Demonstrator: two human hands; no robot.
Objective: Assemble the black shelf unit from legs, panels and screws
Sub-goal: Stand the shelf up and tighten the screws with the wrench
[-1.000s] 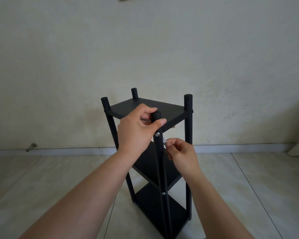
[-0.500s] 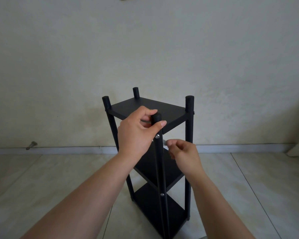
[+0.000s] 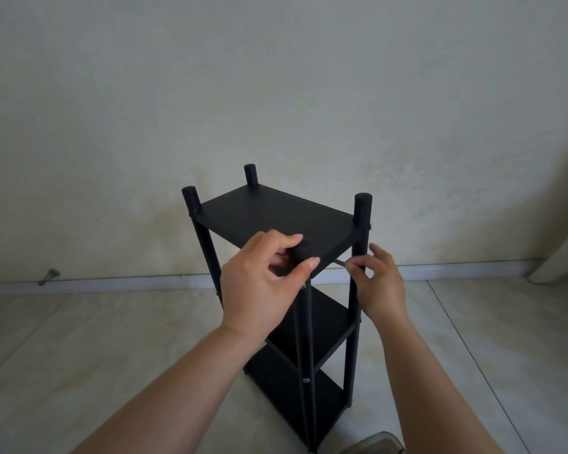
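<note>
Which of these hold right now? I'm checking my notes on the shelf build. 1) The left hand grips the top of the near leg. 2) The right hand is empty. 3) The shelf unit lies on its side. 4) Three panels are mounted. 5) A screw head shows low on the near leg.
1) True: the left hand grips the top of the near leg.
2) False: the right hand pinches a thin metal tool.
3) False: the shelf unit stands upright on the tiled floor.
4) True: top, middle and bottom panels are in place.
5) True: a screw head shows there.
</note>
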